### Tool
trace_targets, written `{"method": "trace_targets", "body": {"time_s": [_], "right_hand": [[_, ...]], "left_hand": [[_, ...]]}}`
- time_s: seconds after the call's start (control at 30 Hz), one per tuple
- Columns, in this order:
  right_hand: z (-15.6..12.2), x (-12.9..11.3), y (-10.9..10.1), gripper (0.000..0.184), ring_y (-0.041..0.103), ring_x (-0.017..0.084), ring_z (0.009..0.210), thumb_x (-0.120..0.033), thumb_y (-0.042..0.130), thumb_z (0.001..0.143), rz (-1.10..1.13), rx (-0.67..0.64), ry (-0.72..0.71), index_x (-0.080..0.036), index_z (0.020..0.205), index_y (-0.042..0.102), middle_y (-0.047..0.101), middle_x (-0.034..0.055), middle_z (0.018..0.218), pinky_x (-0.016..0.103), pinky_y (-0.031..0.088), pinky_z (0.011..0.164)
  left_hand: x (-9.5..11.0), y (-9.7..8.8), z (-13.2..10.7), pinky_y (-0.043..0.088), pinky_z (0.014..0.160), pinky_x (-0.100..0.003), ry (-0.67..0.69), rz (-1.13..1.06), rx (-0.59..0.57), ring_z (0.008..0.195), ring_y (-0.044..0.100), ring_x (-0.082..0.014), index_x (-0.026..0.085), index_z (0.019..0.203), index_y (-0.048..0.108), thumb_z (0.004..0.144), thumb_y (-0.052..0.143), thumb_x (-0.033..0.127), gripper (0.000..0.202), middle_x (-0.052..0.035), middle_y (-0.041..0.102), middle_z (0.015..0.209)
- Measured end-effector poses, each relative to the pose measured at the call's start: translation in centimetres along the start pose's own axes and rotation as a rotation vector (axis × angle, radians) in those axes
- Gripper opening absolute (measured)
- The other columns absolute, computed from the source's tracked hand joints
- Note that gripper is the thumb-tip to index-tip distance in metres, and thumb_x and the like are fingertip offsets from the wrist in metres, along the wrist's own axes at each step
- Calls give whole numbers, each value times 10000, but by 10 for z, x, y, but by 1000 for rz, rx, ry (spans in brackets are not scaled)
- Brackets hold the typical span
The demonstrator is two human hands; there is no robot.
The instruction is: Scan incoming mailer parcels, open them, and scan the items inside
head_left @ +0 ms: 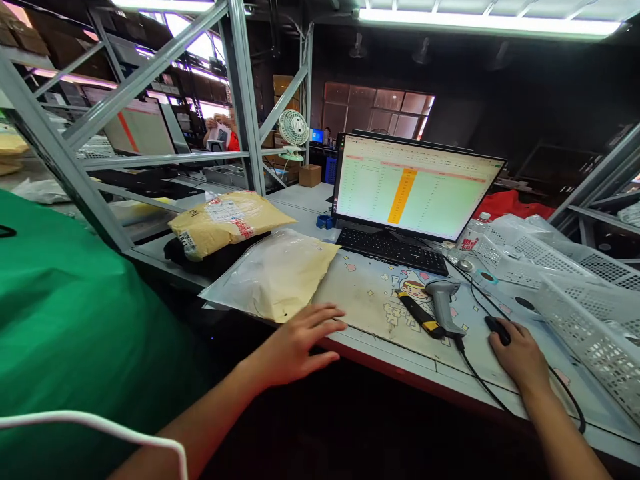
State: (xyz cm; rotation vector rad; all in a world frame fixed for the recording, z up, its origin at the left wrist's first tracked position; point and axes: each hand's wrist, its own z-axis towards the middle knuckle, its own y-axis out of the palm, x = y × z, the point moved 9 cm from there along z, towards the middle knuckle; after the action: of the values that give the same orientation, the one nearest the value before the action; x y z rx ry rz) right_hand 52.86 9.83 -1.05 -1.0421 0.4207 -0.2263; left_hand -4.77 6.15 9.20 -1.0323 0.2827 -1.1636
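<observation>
My right hand [521,353] is wrapped over a black computer mouse [499,330] on the printed desk mat [357,303]. My left hand [300,343] is at the desk's front edge, fingers apart, holding nothing. Just beyond it lies a pale plastic mailer bag [275,273]; whether the fingertips touch it I cannot tell. A yellow taped parcel [227,220] with labels rests behind that bag. Between my hands are a grey barcode scanner [444,303] and a black-and-yellow utility knife [420,313]. A monitor [415,187] displays a spreadsheet above a black keyboard [393,250].
White perforated baskets [595,333] line the right side, near a clear bottle [470,233]. Green fabric [65,300] bulges at the left beside a metal rack post [245,100]. A blue tape roll [325,221] and a clip fan [293,130] are farther back. The scanner's cable crosses the desk edge.
</observation>
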Motion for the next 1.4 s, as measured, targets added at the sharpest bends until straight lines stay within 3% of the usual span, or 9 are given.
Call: {"method": "trace_targets", "body": {"time_s": [0.1, 0.17, 0.27, 0.33, 0.43, 0.53, 0.77, 1.07, 1.4], "right_hand": [[1, -1, 1, 659, 635, 369, 1277, -564, 389, 965, -6, 4, -13, -236, 1471, 657, 590, 112, 1519, 524, 527, 1063], [1, -1, 1, 645, 635, 361, 1278, -540, 396, 964, -10, 8, -18, -235, 1469, 655, 594, 111, 1514, 517, 524, 1069], [1, -3, 0, 640, 640, 348, 1265, -522, 394, 966, -3, 19, -24, -221, 1468, 653, 598, 118, 1501, 492, 526, 1059], [0, -4, 0, 651, 637, 350, 1262, -533, 376, 973, -3, 25, -17, -217, 1471, 650, 595, 121, 1500, 489, 528, 1049], [0, -4, 1, 673, 634, 355, 1259, -536, 348, 969, 6, 38, -16, -196, 1463, 654, 601, 132, 1482, 490, 517, 1063], [1, -3, 4, 698, 635, 362, 1246, -538, 328, 958, 12, 37, -8, -180, 1467, 644, 606, 141, 1466, 497, 513, 1067], [6, 0, 7, 736, 630, 381, 1192, -530, 350, 918, 29, 41, 7, -75, 1430, 618, 627, 194, 1423, 505, 493, 1095], [7, -1, 8, 722, 615, 383, 1217, -505, 357, 929, 29, 60, 28, -94, 1454, 635, 613, 179, 1449, 514, 487, 1113], [6, -2, 6, 769, 598, 399, 1261, -525, 333, 902, 58, 53, 59, -84, 1450, 644, 610, 188, 1453, 518, 475, 1134]], "left_hand": [[4, -64, -30, 385, 1285, -371, -30, 212, 145, 1546, 445, -207, 253, 1476, 583, 1068, 666, 284, 417, -65, 586, 1568], [-11, -78, -47, 365, 1293, -397, -67, 343, 106, 1575, 407, -246, 270, 1533, 538, 1038, 712, 364, 532, -62, 535, 1623], [-51, -66, -66, 324, 1299, -507, -115, 553, 30, 1597, 357, -362, 286, 1645, 429, 851, 881, 477, 933, -75, 404, 1724], [-78, -50, -74, 294, 1286, -579, -131, 665, 21, 1594, 338, -420, 277, 1685, 368, 767, 917, 426, 1080, -91, 345, 1754], [-98, -34, -76, 316, 1239, -588, -130, 744, 64, 1567, 379, -407, 259, 1647, 424, 869, 753, 271, 845, -84, 389, 1732], [-96, -36, -71, 371, 1179, -538, -117, 748, 144, 1483, 478, -353, 238, 1509, 583, 898, 541, 105, 626, -58, 525, 1639], [-85, -44, -64, 423, 1112, -465, -106, 626, 208, 1359, 537, -286, 241, 1366, 700, 870, 464, -2, 600, -21, 623, 1534], [-79, -32, -62, 432, 1117, -484, -96, 493, 221, 1393, 514, -287, 230, 1185, 754, 895, 454, 12, 470, -24, 665, 1477], [-59, -26, -53, 429, 1082, -455, -73, 458, 176, 1370, 512, -278, 261, 1165, 748, 972, 511, 42, 377, 2, 668, 1465]]}}
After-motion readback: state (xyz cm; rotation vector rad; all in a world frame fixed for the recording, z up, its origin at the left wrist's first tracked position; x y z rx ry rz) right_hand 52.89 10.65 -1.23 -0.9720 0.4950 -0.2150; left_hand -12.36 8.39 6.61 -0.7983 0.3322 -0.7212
